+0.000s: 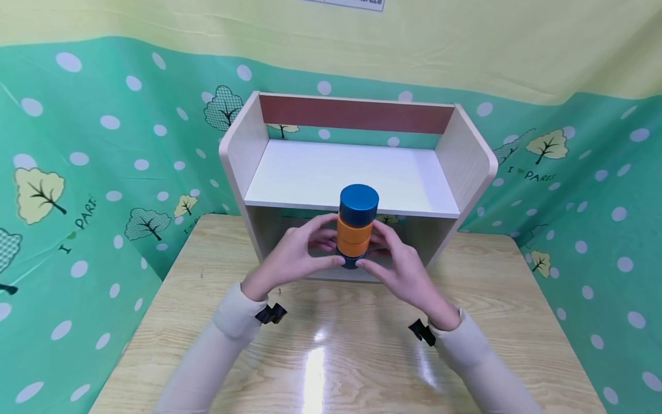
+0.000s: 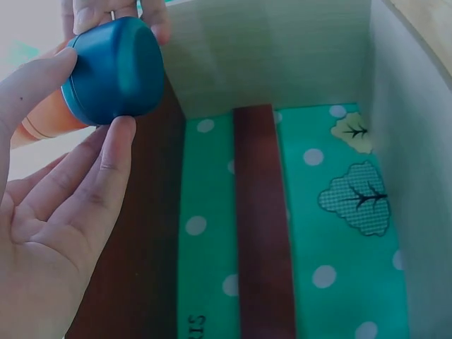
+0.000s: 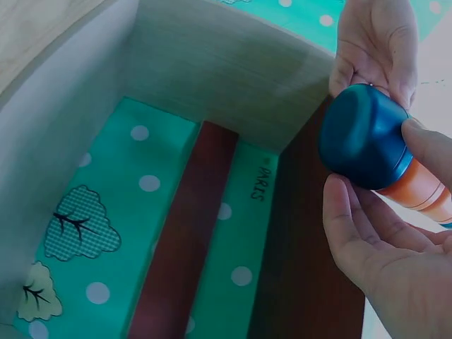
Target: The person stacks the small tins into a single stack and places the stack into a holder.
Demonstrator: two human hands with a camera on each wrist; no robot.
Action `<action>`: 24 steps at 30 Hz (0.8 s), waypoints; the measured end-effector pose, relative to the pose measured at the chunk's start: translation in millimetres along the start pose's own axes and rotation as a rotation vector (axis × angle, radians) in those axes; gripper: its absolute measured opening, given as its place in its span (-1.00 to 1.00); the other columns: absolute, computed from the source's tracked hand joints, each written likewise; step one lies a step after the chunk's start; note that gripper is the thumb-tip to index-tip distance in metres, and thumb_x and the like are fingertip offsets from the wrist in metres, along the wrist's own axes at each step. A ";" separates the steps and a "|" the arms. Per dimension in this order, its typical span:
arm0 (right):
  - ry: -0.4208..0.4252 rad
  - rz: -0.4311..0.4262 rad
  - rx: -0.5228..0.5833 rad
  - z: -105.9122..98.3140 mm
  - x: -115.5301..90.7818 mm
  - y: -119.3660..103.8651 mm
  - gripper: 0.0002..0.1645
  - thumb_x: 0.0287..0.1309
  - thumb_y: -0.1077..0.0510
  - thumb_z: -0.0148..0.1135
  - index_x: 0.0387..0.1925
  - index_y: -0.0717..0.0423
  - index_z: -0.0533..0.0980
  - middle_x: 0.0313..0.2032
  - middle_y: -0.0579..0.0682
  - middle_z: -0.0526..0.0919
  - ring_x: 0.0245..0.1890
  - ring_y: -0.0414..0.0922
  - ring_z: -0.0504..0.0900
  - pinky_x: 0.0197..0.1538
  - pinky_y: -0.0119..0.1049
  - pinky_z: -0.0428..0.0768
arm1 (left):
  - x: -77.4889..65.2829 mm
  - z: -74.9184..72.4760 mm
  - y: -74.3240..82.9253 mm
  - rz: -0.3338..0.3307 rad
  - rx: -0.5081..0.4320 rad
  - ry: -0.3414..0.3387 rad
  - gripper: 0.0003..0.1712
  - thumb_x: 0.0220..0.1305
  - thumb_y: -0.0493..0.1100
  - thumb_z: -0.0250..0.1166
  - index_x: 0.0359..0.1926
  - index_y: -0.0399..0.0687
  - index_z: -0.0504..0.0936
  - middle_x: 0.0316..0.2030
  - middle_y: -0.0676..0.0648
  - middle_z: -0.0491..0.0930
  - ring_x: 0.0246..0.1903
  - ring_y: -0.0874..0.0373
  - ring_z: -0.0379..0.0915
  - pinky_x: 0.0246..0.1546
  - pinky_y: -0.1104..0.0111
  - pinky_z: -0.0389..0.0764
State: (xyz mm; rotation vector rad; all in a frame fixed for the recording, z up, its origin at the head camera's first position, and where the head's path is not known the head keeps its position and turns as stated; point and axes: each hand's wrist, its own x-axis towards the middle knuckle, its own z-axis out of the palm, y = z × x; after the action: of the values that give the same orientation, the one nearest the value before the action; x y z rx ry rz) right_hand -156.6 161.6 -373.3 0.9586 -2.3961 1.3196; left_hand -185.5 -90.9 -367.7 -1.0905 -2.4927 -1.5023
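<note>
A cylindrical blue-and-orange container is held upright between both hands, just in front of the shelf unit. Its top is shiny blue, its middle orange, its lower end dark blue. The left hand grips the lower end from the left, thumb in front and fingers behind. From the other side the right hand holds the same end in a similar way. In the left wrist view the rounded blue end sits between thumb and fingertips. The right wrist view shows the right thumb and fingers against that blue end.
A two-level wooden shelf unit with a white board and a reddish-brown back strip stands at the back of the wooden table. Green patterned cloth hangs behind and at both sides.
</note>
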 end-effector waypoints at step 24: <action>0.037 -0.031 -0.031 -28.3 27.8 -26.4 0.02 0.10 0.31 0.47 0.50 0.04 0.13 0.15 0.08 0.62 0.04 -0.07 0.66 0.08 -0.12 0.64 | 26.7 -28.5 35.0 0.091 0.012 0.020 -0.09 0.16 -0.07 0.52 0.46 0.06 0.26 0.05 -0.02 0.67 -0.08 0.22 0.64 -0.04 0.33 0.66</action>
State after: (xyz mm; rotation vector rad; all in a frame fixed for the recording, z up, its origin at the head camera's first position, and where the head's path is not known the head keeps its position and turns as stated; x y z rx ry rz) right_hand -163.2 163.0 -326.1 0.9499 -2.3574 1.2749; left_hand -194.3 -88.7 -316.0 -1.1647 -2.4009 -1.4643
